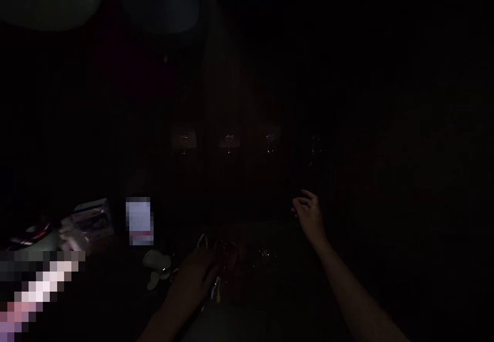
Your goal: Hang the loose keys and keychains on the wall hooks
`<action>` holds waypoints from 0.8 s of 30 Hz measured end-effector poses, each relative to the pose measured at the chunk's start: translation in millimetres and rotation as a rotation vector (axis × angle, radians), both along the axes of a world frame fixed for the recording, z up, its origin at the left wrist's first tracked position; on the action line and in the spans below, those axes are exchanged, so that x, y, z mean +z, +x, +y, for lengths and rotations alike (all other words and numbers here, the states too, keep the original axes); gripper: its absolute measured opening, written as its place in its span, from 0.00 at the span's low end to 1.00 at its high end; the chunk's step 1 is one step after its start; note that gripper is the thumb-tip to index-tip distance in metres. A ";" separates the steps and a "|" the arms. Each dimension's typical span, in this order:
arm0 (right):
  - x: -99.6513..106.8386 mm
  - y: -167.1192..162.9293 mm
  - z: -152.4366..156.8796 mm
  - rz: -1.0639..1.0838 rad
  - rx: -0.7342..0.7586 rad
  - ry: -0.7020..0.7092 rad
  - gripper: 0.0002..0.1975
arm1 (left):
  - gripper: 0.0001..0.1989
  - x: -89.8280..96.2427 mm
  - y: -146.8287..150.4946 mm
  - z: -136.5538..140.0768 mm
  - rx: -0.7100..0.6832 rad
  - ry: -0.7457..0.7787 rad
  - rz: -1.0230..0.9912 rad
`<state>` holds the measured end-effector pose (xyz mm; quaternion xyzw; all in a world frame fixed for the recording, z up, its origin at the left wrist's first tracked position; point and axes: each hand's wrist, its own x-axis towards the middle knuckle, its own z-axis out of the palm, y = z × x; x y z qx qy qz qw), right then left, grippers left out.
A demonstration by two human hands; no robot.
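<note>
My left hand (193,272) is low in the middle, over a dark cluster of small things. A yellow loop (203,240) shows just beyond it, and a reddish, shiny heap (227,253) lies at its fingers, which are mostly lost in the dark. Farther right, my right hand (310,217) is raised with bent, slightly spread fingers; nothing shows in it. Beyond it is a small glinting dangling piece (315,145). Three similar pieces, on the left (184,139), in the middle (229,139) and on the right (270,139), continue the row on pale patches.
Very little light reaches the scene. Small shiny bits (265,253) lie between my hands. Left of my left hand are a pale rounded object (156,261), a bright blurred-out rectangle (139,221) and a box (92,221). Large pale shapes (50,0) appear at the upper left.
</note>
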<state>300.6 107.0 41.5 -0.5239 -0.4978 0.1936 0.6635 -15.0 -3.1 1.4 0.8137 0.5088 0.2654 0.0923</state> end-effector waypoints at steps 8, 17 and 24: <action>-45.7 -29.3 -39.5 -0.329 0.267 -0.267 0.26 | 0.07 -0.9 -2.7 1.5 -0.021 0.047 0.077; -67.1 -51.6 -65.4 -0.815 0.440 -0.220 0.20 | 0.08 -8.2 -4.9 2.0 -0.022 0.109 0.146; -64.8 -53.4 -70.4 -0.936 0.481 -0.132 0.17 | 0.07 -7.2 -4.8 -1.9 -0.002 0.147 0.189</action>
